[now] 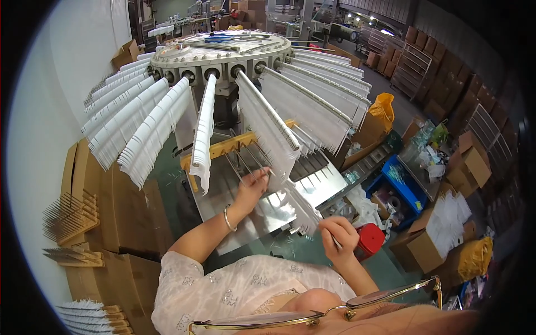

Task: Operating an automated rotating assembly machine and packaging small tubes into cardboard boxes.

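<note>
My right hand (339,237) is closed around the near end of a thin rod, and a narrow white strip (301,209) runs from it toward the machine. My left hand (255,184), with a bangle on the wrist, is pinched near the far end of that strip. What sits between its fingertips is too small to make out. Just beyond it, thin metal rods stick out from a yellow wooden bar (223,147). Above both hands, white pleated sheets (268,114) hang on arms spreading from a round metal machine (223,53).
Below the machine lies a shiny metal tray (321,183). A red-lidded container (370,239) stands beside my right hand. Farther right are a blue bin (399,187) and an open carton of white material (441,229). At left, wooden pin racks (72,218) rest by cardboard boxes (111,223).
</note>
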`<state>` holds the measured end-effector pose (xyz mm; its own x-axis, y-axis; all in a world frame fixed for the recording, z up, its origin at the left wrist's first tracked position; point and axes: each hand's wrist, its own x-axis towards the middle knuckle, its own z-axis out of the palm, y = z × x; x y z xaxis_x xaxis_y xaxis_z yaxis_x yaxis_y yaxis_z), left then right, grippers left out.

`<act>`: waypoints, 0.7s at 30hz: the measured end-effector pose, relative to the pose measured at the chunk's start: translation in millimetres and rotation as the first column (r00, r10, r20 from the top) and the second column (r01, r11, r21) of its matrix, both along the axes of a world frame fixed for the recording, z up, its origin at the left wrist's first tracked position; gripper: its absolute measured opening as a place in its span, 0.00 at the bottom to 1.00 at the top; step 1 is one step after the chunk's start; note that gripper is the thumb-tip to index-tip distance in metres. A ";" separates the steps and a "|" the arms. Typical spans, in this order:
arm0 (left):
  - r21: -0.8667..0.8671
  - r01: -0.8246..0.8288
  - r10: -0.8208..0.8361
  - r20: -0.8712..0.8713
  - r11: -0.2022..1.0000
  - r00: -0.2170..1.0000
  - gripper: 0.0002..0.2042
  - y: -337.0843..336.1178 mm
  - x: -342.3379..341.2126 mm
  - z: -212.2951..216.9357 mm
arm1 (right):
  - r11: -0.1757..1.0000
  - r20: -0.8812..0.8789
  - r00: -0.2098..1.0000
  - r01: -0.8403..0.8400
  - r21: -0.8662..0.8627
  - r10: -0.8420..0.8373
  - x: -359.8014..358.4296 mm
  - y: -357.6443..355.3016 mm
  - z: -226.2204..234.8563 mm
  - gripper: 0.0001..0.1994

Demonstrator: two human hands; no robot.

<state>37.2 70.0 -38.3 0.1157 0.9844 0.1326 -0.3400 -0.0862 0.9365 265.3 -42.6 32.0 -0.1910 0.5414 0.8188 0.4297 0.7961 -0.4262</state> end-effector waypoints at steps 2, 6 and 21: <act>0.186 -0.114 0.150 -0.188 0.976 0.971 0.11 7.5 -5.7 -6.8 | 1.000 -0.016 0.999 0.028 0.007 -0.028 12.1 -13.1 -5.2 0.04; 0.776 -0.107 0.715 -0.506 0.621 0.483 0.15 20.3 -8.9 -3.9 | 0.999 -0.041 0.998 0.043 -0.012 -0.044 29.0 -28.6 1.1 0.04; 0.782 0.103 0.751 -0.620 0.615 0.225 0.29 13.5 13.1 -4.0 | 0.923 -0.483 0.875 -0.201 -0.329 0.018 16.2 -20.6 -22.6 0.08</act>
